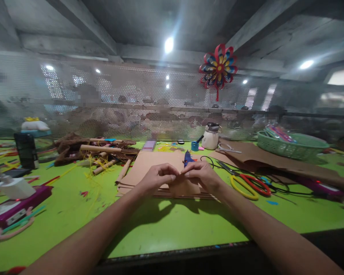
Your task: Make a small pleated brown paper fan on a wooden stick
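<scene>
My left hand [159, 177] and my right hand [203, 176] meet in front of me, thumbs and forefingers pinched together. Between them is a small piece of brown paper [184, 188], gripped by its upper edge. Its lower part hangs in front of a stack of brown paper sheets [143, 164] on the green table. Just behind my right fingers shows a blue glue gun [188, 157], partly covered by the hand. To the right of my right hand lie scissors [243, 187] with one yellow and one red handle loop.
At left are a purple power strip [10, 208] with a white plug, a phone [25, 151] and rolled paper tubes [100, 149] with yellow strands. At right are a green basket [295, 147], large brown paper [255, 154] and a white bottle [210, 137]. A perforated screen [149, 88] stands behind.
</scene>
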Available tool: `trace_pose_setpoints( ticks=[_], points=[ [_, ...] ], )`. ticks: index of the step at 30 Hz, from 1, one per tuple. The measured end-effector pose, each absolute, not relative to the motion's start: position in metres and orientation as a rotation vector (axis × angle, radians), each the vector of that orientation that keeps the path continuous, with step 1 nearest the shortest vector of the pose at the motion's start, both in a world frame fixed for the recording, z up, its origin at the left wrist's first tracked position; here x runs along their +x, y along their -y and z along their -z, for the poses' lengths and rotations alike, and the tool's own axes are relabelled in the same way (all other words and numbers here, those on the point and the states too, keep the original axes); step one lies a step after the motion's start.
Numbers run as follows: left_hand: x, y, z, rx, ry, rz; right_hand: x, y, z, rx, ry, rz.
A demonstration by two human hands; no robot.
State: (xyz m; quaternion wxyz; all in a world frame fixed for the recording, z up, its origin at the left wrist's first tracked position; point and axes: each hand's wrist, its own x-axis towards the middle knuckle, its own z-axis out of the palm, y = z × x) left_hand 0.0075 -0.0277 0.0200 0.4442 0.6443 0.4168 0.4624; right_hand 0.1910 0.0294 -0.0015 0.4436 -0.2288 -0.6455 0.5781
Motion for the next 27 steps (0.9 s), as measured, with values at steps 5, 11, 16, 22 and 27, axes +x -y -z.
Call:
trace_pose_setpoints(
  ticks=[5, 11, 16, 22, 27],
  points=[
    [0.007, 0.027, -0.021, 1.549, -1.08, -0.976, 0.191, -0.026, -0.001, -0.506, 1.785, -1.289],
    [0.007, 0.03, -0.018, 1.413, -1.013, -0.806, 0.19, -0.022, -0.003, -0.463, 1.838, -1.252],
    [0.007, 0.03, -0.017, 1.467, -1.041, -0.776, 0.194, -0.026, -0.002, -0.466, 1.906, -1.266],
    [0.004, 0.026, -0.012, 1.732, -1.146, -0.777, 0.204, -0.03, -0.005, -0.482, 1.927, -1.487],
    [0.006, 0.023, -0.008, 2.133, -1.299, -0.87, 0.197, -0.031, 0.0, -0.685, 1.99, -1.314]
  ],
)
